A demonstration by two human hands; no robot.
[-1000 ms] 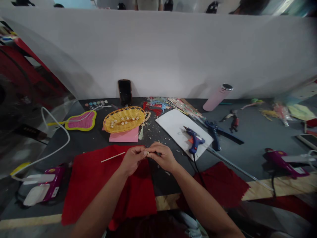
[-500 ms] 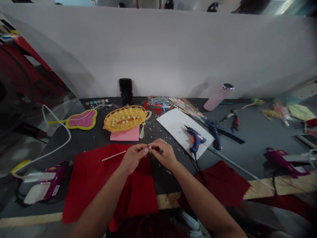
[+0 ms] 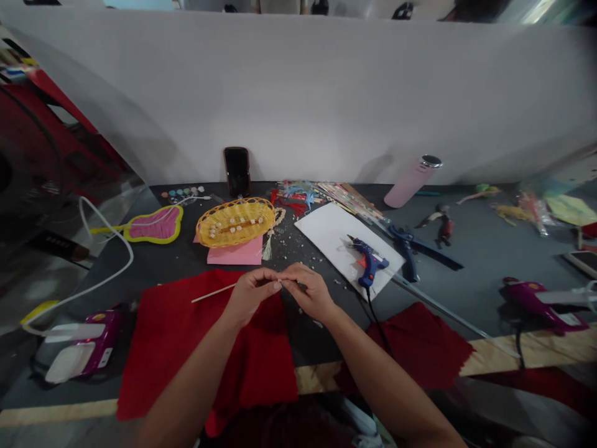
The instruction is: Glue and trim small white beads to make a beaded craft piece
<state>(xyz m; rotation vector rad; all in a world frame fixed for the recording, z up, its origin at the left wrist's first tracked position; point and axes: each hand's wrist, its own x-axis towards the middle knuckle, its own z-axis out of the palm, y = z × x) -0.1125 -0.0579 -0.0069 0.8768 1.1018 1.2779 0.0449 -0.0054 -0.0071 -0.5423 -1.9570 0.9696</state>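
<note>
My left hand [image 3: 252, 294] and my right hand [image 3: 308, 289] meet fingertip to fingertip over the red cloth [image 3: 163, 342] and the dark table. Both are closed in a pinch around a small pale piece [image 3: 280, 282], now mostly covered by the fingers. A thin pale stick [image 3: 212, 294] lies on the cloth, one end reaching my left hand. Beyond the hands stands a yellow woven basket [image 3: 221, 214] with several small whitish pieces in it. A blue glue gun [image 3: 372, 264] rests on a white board [image 3: 321, 224] to the right of my right hand.
Blue-handled cutters [image 3: 410, 249] and a pink bottle [image 3: 413, 182] are at right. A phone [image 3: 237, 171] leans on the white partition [image 3: 298, 93]. Purple devices [image 3: 96, 342] stand at the left, with another at far right. Crumbs and bundled sticks lie behind the hands.
My fingertips have closed further over the small pale piece, so less of it shows. Both hands stay in nearly the same place; the things around them have not moved.
</note>
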